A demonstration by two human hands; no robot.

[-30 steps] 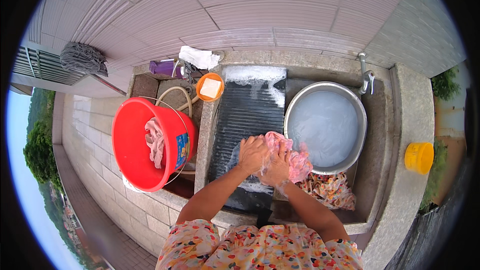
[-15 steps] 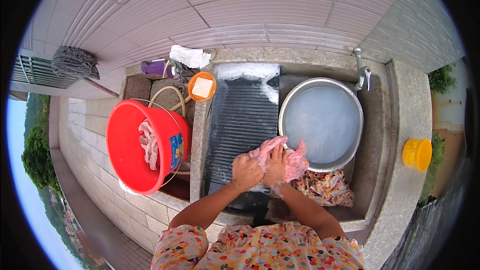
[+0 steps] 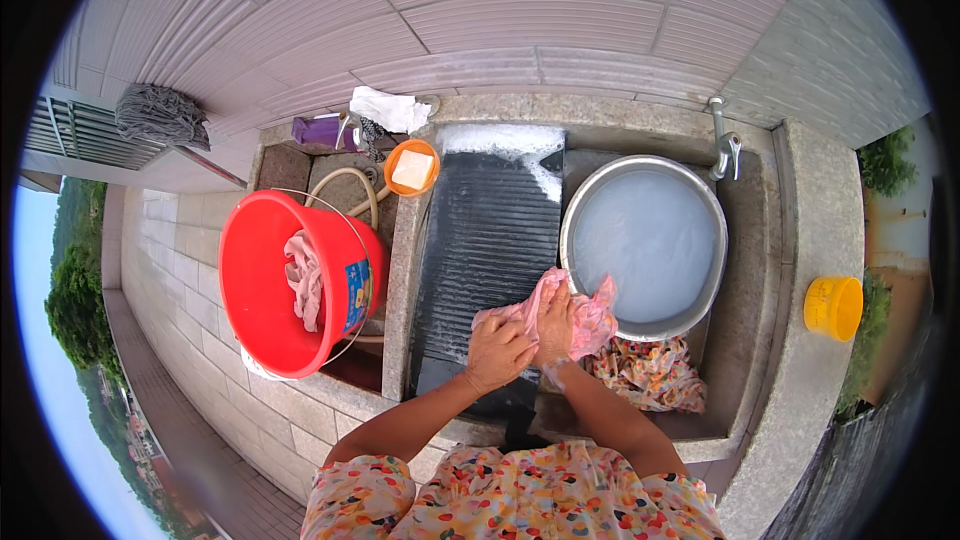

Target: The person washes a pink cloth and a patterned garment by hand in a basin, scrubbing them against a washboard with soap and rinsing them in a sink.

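Two bare hands work a wet-looking pink cloth (image 3: pixel 592 322) at the lower centre of the frame.
The left hand (image 3: pixel 500 352) covers the cloth's lower-left end, fingers drawn together and bent over it — whether they pinch a fold underneath, I cannot tell. The right hand (image 3: pixel 555 328) lies just beside it on the cloth's middle, fingers stretched out and pointing up the frame; pink fabric shows above both hands and spreads to the right. The cloth runs from the lower right of the dark ridged washboard (image 3: pixel 485 230) to the lower-left rim of the metal basin (image 3: pixel 665 331) — a patterned cloth (image 3: pixel 650 377) sits below that basin.
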